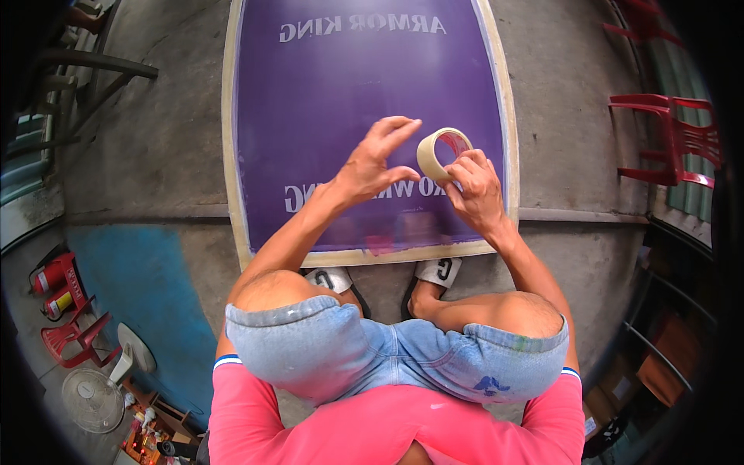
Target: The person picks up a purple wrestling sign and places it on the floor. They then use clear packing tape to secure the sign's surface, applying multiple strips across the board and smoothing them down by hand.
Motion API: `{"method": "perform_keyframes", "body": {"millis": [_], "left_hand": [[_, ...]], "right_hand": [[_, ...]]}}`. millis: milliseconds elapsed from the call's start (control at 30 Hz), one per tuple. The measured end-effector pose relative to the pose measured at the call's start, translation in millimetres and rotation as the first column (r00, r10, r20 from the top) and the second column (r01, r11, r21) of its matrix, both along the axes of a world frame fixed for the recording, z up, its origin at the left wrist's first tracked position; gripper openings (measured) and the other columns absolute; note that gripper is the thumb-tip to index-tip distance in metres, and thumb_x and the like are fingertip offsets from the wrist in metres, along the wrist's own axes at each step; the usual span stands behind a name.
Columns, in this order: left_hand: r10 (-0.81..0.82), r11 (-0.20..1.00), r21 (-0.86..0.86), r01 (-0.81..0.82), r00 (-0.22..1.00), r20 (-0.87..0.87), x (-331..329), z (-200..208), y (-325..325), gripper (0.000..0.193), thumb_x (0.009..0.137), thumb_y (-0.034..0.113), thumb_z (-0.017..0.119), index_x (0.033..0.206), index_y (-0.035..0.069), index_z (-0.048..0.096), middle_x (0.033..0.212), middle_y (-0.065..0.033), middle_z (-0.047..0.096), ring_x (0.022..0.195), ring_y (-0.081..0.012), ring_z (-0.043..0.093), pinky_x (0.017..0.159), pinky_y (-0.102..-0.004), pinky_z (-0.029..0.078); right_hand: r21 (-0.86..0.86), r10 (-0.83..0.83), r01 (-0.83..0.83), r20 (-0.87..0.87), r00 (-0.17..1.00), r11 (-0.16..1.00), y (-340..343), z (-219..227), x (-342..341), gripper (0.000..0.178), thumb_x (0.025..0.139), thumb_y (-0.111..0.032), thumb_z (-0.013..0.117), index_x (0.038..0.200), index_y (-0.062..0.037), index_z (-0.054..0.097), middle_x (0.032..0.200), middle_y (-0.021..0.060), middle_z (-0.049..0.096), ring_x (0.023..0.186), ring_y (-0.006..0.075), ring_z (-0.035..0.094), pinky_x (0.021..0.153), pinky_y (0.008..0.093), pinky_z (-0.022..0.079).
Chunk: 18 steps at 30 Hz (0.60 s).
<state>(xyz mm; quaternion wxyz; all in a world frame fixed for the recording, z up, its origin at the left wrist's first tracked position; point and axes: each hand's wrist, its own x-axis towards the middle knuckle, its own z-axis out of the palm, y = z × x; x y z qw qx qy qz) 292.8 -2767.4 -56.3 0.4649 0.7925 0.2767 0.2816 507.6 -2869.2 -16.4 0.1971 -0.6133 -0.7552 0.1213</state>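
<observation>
A roll of pale yellow tape (431, 157) is gripped at its lower right edge by my right hand (475, 186), fingers and thumb closed on it. To the left of the roll, my left hand (374, 161) hangs with thumb and fingers spread apart and nothing visible between them. Both hands are above the near half of a large purple screen-printing frame (349, 101), with pale tape-coloured borders and mirrored light lettering. A small pinkish patch shows near the frame's closest edge.
My slippered feet (329, 279) stand at the frame's near edge. A red plastic chair (673, 139) is at the right; another red chair (74, 339), fire extinguishers (53, 277) and a fan (92, 399) are at the lower left. A dark wooden structure (97, 62) stands at the far left.
</observation>
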Motion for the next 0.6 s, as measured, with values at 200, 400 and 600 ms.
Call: {"method": "perform_keyframes", "body": {"millis": [200, 400, 600], "left_hand": [[0.181, 0.975, 0.124, -0.186, 0.982, 0.049, -4.8, -15.8, -23.8, 0.050, 0.071, 0.019, 0.086, 0.114, 0.001, 0.068, 0.111, -0.0150, 0.067, 0.100, -0.0299, 0.068, 0.085, -0.0362, 0.057], [0.191, 0.947, -0.268, -0.178, 0.981, 0.022, -35.8, 0.4, -12.4, 0.015, 0.079, 0.007, 0.080, 0.089, 0.000, 0.072, 0.083, -0.0063, 0.070, 0.077, -0.0141, 0.065, 0.068, -0.0284, 0.052], [0.260, 0.653, -0.713, -0.254, 0.960, -0.103, -82.0, 11.5, -48.3, 0.007, 0.083, 0.006, 0.074, 0.083, -0.001, 0.072, 0.072, -0.0015, 0.064, 0.066, -0.0073, 0.054, 0.060, -0.0240, 0.042]], "right_hand": [[-0.058, -0.047, 0.036, -0.198, 0.979, 0.998, -2.6, -6.3, -25.1, 0.017, 0.072, -0.008, 0.075, 0.086, -0.0051, 0.067, 0.082, 0.0065, 0.064, 0.092, 0.0272, 0.059, 0.080, 0.0404, 0.047], [-0.179, 0.036, -0.091, -0.291, 0.956, 0.980, 10.1, 0.2, -33.9, 0.017, 0.077, -0.014, 0.074, 0.089, -0.0039, 0.068, 0.083, 0.0109, 0.067, 0.086, 0.0298, 0.059, 0.081, 0.0429, 0.047], [-0.562, 0.084, -0.279, -0.347, 0.934, 0.779, 4.3, 33.6, -19.7, 0.040, 0.084, -0.042, 0.071, 0.093, -0.0028, 0.067, 0.083, 0.0121, 0.063, 0.084, 0.0278, 0.055, 0.085, 0.0409, 0.041]]}}
